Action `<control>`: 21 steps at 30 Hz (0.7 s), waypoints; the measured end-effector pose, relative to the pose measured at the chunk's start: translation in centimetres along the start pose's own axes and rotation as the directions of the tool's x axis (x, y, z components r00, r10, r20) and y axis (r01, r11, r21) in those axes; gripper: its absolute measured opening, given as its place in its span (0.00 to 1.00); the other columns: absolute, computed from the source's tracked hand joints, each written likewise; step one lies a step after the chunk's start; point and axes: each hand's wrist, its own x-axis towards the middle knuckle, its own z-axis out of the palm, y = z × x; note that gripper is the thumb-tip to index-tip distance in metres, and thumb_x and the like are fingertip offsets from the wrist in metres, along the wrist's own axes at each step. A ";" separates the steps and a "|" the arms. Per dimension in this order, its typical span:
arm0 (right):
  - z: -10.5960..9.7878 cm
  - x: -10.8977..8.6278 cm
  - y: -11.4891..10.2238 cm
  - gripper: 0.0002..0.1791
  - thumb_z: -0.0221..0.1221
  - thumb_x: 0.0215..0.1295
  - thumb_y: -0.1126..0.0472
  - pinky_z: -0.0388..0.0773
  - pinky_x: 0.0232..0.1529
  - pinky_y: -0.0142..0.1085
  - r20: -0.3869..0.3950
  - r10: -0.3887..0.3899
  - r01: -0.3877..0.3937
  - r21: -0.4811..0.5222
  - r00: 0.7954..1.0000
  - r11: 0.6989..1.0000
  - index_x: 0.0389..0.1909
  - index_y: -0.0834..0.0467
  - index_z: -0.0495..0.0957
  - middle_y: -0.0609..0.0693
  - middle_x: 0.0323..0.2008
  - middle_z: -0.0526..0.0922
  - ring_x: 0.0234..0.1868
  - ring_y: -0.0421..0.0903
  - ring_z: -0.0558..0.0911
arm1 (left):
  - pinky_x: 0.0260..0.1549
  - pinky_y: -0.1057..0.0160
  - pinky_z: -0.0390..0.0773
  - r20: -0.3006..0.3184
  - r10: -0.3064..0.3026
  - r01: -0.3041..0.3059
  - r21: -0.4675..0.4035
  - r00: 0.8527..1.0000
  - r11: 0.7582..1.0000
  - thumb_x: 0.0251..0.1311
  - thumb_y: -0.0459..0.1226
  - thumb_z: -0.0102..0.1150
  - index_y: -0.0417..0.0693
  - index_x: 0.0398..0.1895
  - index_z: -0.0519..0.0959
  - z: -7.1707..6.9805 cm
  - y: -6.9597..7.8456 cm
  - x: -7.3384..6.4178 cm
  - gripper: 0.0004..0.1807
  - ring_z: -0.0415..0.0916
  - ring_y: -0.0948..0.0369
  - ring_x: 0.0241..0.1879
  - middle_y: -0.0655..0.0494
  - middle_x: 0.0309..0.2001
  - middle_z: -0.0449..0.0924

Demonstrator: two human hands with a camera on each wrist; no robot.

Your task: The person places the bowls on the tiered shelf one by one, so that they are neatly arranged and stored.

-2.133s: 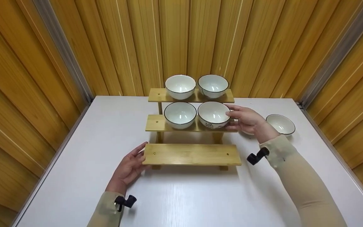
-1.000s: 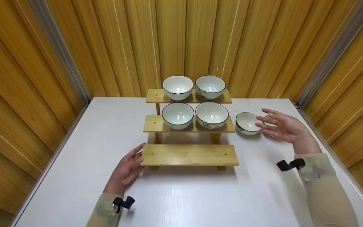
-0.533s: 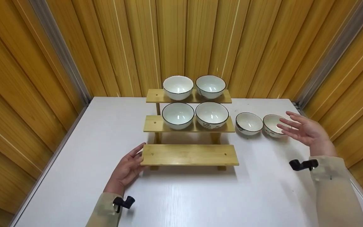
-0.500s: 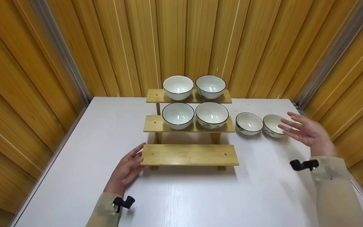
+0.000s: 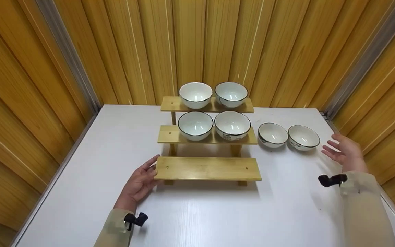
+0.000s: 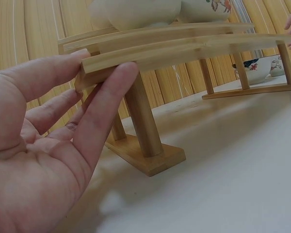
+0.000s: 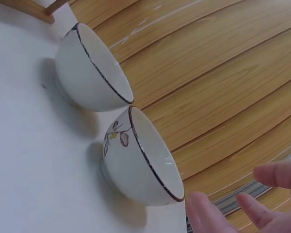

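My left hand (image 5: pixel 138 182) holds the left end of the lowest board of a three-tier wooden display stand (image 5: pixel 208 168), fingers and thumb around the board's corner in the left wrist view. Two white bowls with dark rims, a left one (image 5: pixel 195 95) and a right one (image 5: pixel 231 94), sit on the top tier. Below, the middle tier bears a plain bowl (image 5: pixel 195 126) and a flower-patterned bowl (image 5: pixel 232 125). My right hand (image 5: pixel 345 152) is beside the outer table bowl (image 5: pixel 303 137), empty, its fingers relaxed and apart from the rim.
Another bowl (image 5: pixel 273 134) stands on the white table (image 5: pixel 197 219) between the stand and the outer bowl, close beside that one. Wood-patterned panels (image 5: pixel 214 44) enclose the table at the back and both sides.
My right hand has let go of the patterned bowl on the middle tier and moved right, past the two table bowls, then slightly lower. My left hand has stayed on the stand.
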 end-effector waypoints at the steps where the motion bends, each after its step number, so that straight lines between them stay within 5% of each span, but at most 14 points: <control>1: -0.1 0.2 0.1 0.21 0.66 0.69 0.60 0.89 0.47 0.47 -0.014 0.007 -0.007 -0.009 1.000 1.000 0.57 0.40 0.71 0.50 0.35 0.79 0.29 0.53 0.86 | 0.53 0.61 0.85 0.007 0.000 0.000 -0.009 1.000 1.000 0.75 0.23 0.44 0.44 0.83 0.47 0.0 0.0 0.0 0.37 0.80 0.57 0.59 0.52 0.66 0.70; 4: -0.3 0.8 0.7 0.41 0.62 0.73 0.57 0.86 0.53 0.46 -0.011 0.044 -0.044 -0.027 0.999 0.999 0.78 0.31 0.51 0.51 0.53 0.72 0.31 0.54 0.87 | 0.53 0.61 0.85 0.012 0.007 -0.007 0.006 1.000 1.000 0.75 0.24 0.44 0.44 0.83 0.47 -0.2 -0.1 0.1 0.37 0.80 0.58 0.59 0.53 0.66 0.71; 7: -0.4 1.5 1.4 0.48 0.57 0.76 0.56 0.82 0.60 0.45 0.019 0.090 -0.090 -0.025 0.996 0.996 0.82 0.30 0.35 0.52 0.64 0.62 0.35 0.56 0.88 | 0.53 0.61 0.85 0.010 0.010 -0.010 0.017 1.000 1.000 0.75 0.24 0.43 0.44 0.83 0.48 -0.3 -0.2 0.2 0.36 0.80 0.58 0.59 0.53 0.66 0.72; 13: -0.3 3.0 2.7 0.52 0.59 0.75 0.56 0.75 0.68 0.43 0.028 0.138 -0.139 0.058 0.990 0.989 0.79 0.22 0.32 0.47 0.80 0.49 0.55 0.57 0.86 | 0.53 0.61 0.85 -0.009 0.006 -0.006 0.013 1.000 1.000 0.75 0.24 0.45 0.46 0.83 0.52 -0.3 -0.3 0.3 0.35 0.81 0.57 0.58 0.52 0.65 0.72; 17: 0.0 3.9 3.1 0.55 0.60 0.74 0.57 0.70 0.72 0.44 0.028 0.153 -0.155 0.149 0.988 0.977 0.76 0.18 0.28 0.38 0.82 0.39 0.73 0.53 0.72 | 0.54 0.61 0.84 -0.011 0.001 -0.001 0.015 1.000 1.000 0.75 0.24 0.45 0.47 0.82 0.53 -0.1 -0.2 0.3 0.35 0.80 0.57 0.59 0.52 0.65 0.72; 21: 0.5 4.6 3.4 0.55 0.60 0.74 0.59 0.69 0.72 0.44 0.030 0.158 -0.161 0.195 0.987 0.968 0.76 0.17 0.28 0.35 0.83 0.35 0.78 0.48 0.64 | 0.52 0.61 0.85 -0.007 0.001 -0.001 -0.005 1.000 1.000 0.75 0.23 0.43 0.45 0.82 0.52 -0.1 -0.2 0.2 0.35 0.81 0.57 0.57 0.51 0.64 0.72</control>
